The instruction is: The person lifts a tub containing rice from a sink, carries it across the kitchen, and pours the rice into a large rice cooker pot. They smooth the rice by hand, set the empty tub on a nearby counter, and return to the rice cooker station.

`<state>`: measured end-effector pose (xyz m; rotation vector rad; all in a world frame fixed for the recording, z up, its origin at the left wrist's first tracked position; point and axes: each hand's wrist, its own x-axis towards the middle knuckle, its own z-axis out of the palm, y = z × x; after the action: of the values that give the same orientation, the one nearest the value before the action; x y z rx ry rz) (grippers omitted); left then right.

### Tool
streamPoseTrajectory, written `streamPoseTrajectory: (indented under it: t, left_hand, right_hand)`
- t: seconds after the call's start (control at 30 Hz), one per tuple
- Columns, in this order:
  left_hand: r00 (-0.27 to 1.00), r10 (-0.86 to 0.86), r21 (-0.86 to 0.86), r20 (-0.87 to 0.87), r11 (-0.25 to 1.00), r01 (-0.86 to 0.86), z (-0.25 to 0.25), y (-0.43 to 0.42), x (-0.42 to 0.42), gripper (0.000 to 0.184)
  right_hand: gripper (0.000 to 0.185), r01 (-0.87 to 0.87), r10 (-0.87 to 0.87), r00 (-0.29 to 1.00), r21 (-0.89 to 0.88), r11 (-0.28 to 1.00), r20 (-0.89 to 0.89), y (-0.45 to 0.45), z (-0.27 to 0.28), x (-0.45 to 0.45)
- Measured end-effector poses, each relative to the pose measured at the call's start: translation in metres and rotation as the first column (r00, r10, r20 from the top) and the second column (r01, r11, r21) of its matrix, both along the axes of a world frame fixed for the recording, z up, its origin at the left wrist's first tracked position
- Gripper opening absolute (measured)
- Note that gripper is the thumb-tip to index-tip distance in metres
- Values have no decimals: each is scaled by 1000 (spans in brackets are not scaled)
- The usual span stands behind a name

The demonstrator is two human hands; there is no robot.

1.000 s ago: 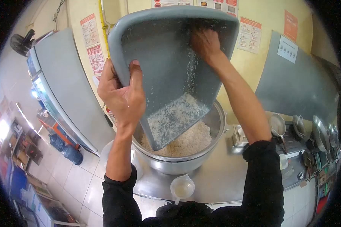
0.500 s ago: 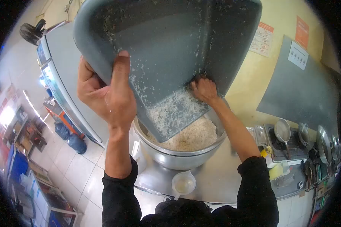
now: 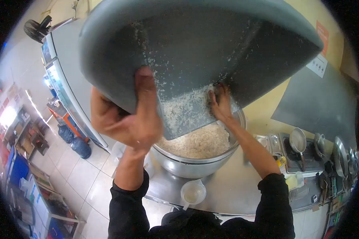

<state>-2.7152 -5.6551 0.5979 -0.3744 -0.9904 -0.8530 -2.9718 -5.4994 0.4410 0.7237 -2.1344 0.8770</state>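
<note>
My left hand [image 3: 127,117] is wrapped round the left rim of a large grey plastic tub [image 3: 187,51], its thumb inside. The tub is held up and tipped toward me, with white crumbly flakes [image 3: 183,113] along its lower side and specks on its walls. My right hand [image 3: 221,104] reaches into the tub, fingers extended against the lower inner wall beside the flakes. Below the tub's lower edge is a big steel bowl [image 3: 187,169] holding a heap of pale crumbly material [image 3: 199,142]. The tub hides the bowl's far side.
A white measuring cup [image 3: 193,192] with some liquid stands before the bowl on a steel counter [image 3: 227,191]. To the right are a stove [image 3: 293,153] with a pan [image 3: 298,139] and several utensils. A fridge [image 3: 73,79] and water jugs [image 3: 80,147] are on the left.
The tub has swung rightward and tilted more, its upper edge now closer. My left hand moved right with it. The right hand's fingers have spread a little, and the flakes have shifted.
</note>
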Motion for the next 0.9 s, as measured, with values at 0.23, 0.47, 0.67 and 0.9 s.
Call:
streamPoseTrajectory:
  t: [0.23,0.47,0.67,0.9]
  left_hand:
    - [989,61,-120,136,992,-45,-3,15,-1,27]
    - [1000,15,-9,0,1000,-15,3,3,-18,14]
    - [992,99,4,-74,995,-99,3,-13,-35,10]
    - [994,88,44,-62,995,-85,-1,-21,-53,10]
  right_hand:
    - [51,-229,234,972,-234,945,-4,-68,-9,28]
    - [35,-549,558,827,-121,827,64,-115,-1,71]
    - [25,-694,624,720,282,663,304,-70,-5,67]
    - [24,-795,431,579,362,487,692,32,46,67]
